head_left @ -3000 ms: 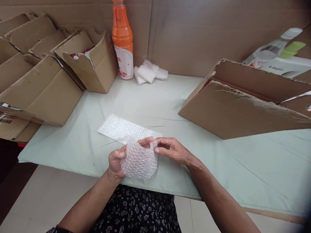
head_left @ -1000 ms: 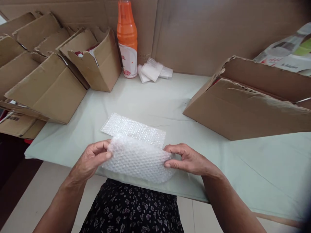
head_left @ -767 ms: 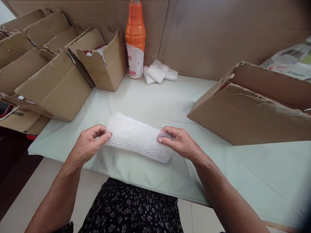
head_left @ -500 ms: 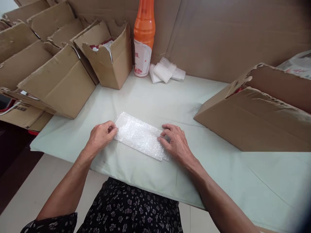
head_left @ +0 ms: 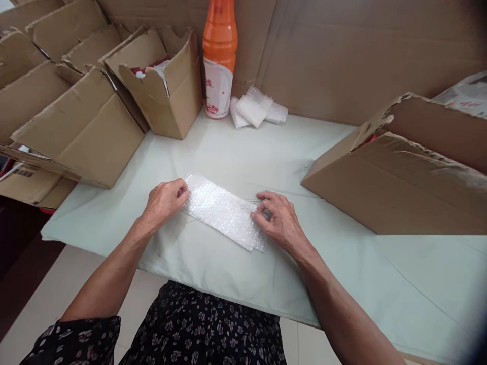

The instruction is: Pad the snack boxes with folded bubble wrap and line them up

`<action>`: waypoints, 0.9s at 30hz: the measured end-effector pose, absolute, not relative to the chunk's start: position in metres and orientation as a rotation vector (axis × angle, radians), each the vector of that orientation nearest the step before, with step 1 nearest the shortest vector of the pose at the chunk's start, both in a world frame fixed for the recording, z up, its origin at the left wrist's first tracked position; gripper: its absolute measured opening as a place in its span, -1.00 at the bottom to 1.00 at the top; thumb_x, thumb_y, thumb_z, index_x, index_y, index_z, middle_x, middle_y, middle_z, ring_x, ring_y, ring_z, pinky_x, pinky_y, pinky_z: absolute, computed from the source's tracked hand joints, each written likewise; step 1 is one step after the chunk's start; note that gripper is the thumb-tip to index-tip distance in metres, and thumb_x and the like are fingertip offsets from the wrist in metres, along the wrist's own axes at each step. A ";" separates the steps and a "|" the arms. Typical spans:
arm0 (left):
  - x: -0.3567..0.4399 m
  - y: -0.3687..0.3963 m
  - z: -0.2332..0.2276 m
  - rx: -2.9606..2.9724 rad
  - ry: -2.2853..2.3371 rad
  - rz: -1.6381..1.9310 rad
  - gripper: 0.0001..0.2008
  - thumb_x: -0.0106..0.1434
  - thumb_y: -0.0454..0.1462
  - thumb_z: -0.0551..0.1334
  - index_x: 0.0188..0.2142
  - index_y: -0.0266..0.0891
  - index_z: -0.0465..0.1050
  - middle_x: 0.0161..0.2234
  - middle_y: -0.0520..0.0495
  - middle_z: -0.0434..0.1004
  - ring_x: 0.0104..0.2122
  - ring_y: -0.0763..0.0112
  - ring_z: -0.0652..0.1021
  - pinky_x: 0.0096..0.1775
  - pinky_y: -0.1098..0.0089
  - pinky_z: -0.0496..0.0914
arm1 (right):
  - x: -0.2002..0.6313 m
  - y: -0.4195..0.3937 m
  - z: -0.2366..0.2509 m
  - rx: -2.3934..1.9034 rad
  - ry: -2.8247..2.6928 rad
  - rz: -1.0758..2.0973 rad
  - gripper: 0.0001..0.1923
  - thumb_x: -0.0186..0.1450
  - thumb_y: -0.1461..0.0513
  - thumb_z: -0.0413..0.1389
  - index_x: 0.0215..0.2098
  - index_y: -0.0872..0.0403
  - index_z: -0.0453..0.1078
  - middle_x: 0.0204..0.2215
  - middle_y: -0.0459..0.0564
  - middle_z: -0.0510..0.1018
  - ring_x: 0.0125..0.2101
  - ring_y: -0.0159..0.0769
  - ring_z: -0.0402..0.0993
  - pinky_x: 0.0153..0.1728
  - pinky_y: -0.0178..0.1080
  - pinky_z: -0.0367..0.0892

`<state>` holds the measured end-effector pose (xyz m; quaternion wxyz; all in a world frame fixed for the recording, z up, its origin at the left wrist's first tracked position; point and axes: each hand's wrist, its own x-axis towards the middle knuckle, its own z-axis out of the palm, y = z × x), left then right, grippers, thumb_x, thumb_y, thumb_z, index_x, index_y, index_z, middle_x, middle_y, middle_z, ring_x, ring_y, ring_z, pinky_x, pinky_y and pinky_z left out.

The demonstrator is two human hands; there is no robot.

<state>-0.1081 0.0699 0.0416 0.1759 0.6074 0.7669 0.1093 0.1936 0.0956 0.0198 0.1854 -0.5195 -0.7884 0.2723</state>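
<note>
1. The flat clear rectangular bubble-wrap sheet (head_left: 224, 212) lay on the pale-green cloth-covered desk (head_left: 236, 152)
2. The left hand (head_left: 165, 199) pinched its left end
3. The right hand (head_left: 279, 220) pinched its right end

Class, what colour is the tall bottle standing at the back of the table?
The bottle is orange with a white label, seen best in the head view.

One camera only, worn on the person's head, looking forward and down over the near edge of the table (head_left: 213, 152). It sits close: forearms fill the lower frame (the lap shows beneath them). Its far limit is the cardboard wall (head_left: 342, 50); boxes (head_left: 76, 126) crowd the left edge, another box (head_left: 399, 192) the right.
</note>
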 end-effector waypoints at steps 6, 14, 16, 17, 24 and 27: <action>-0.104 0.070 0.040 1.789 2.290 0.236 -0.65 0.26 -0.15 0.17 0.01 -0.18 0.48 -0.06 -0.18 0.56 -0.17 0.13 0.57 -0.18 0.25 0.38 | 0.199 0.095 0.017 -1.510 -2.307 0.623 -0.84 0.27 0.13 0.13 -0.24 0.02 0.44 0.17 0.14 0.45 0.24 0.10 0.24 0.15 0.14 0.17; -0.111 0.069 0.039 1.738 2.195 0.214 -0.80 0.22 -0.13 0.18 -0.23 -0.16 0.47 -0.30 -0.07 0.59 -0.29 0.19 0.55 -0.27 0.27 0.33 | 0.199 0.092 0.019 -1.507 -2.354 0.597 -0.89 0.27 0.15 0.14 -0.34 0.03 0.39 0.22 0.15 0.41 0.25 0.14 0.22 0.12 0.16 0.19; -0.109 0.072 0.038 1.750 2.159 0.234 -0.85 0.21 -0.17 0.16 -0.29 -0.15 0.45 -0.32 -0.04 0.59 -0.32 0.22 0.54 -0.30 0.29 0.31 | 0.195 0.090 0.022 -1.503 -2.322 0.618 -0.91 0.27 0.19 0.12 -0.38 0.03 0.36 0.13 0.13 0.48 0.17 0.09 0.32 0.07 0.10 0.23; -0.108 0.075 0.038 1.779 2.149 0.261 -0.86 0.21 -0.19 0.16 -0.30 -0.15 0.45 -0.31 -0.05 0.59 -0.31 0.22 0.54 -0.29 0.29 0.31 | 0.193 0.088 0.025 -1.501 -2.306 0.643 -0.92 0.27 0.20 0.10 -0.39 0.02 0.35 0.05 0.12 0.54 0.09 0.05 0.39 0.03 0.06 0.26; -0.070 0.145 0.043 2.147 1.957 0.387 -0.75 0.21 -0.35 0.14 -0.15 -0.19 0.52 -0.11 -0.16 0.56 -0.04 0.09 0.52 -0.03 0.18 0.35 | 0.193 0.059 0.040 -1.549 -2.125 0.978 -0.68 0.29 0.15 0.08 0.02 -0.04 0.30 -0.27 -0.06 0.59 -0.41 -0.27 0.47 -0.31 -0.18 0.32; -0.046 0.162 0.047 2.254 1.887 0.467 -0.63 0.23 -0.37 0.16 0.03 -0.28 0.48 0.02 -0.26 0.51 0.08 -0.01 0.45 0.09 0.06 0.31 | 0.199 0.048 0.037 -1.532 -2.062 1.104 -0.54 0.30 0.18 0.07 0.18 -0.06 0.23 -0.29 -0.09 0.59 -0.43 -0.31 0.49 -0.31 -0.19 0.36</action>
